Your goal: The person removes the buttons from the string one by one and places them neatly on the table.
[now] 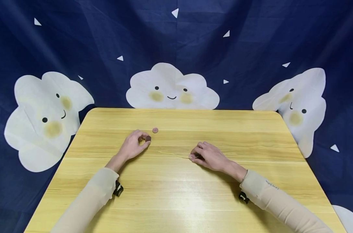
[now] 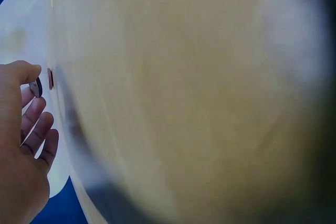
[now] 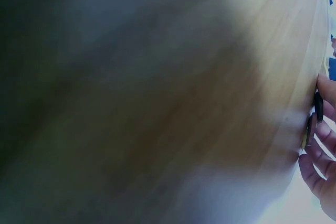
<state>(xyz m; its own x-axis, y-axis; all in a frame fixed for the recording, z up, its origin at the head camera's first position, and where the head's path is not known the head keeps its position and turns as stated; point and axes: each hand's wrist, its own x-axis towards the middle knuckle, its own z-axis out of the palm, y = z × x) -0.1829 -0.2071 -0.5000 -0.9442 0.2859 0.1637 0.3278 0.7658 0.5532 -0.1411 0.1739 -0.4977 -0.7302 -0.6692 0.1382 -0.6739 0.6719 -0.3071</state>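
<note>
My left hand pinches a dark brown button between thumb and fingertips, holding it on edge over the left half of the table. Just beyond those fingertips a dusty-pink button lies flat on the wood. On the right, the fingers of my right hand curl round another pink button and a dark button beside it. From the pink one a thin yellow cord trails left across the table. The palm hides part of the dark button in the head view.
The light wooden table has rounded far corners and ends at a dark blue curtain printed with smiling clouds. Small black wrist cameras sit under both sleeves. Glare shows on the near tabletop.
</note>
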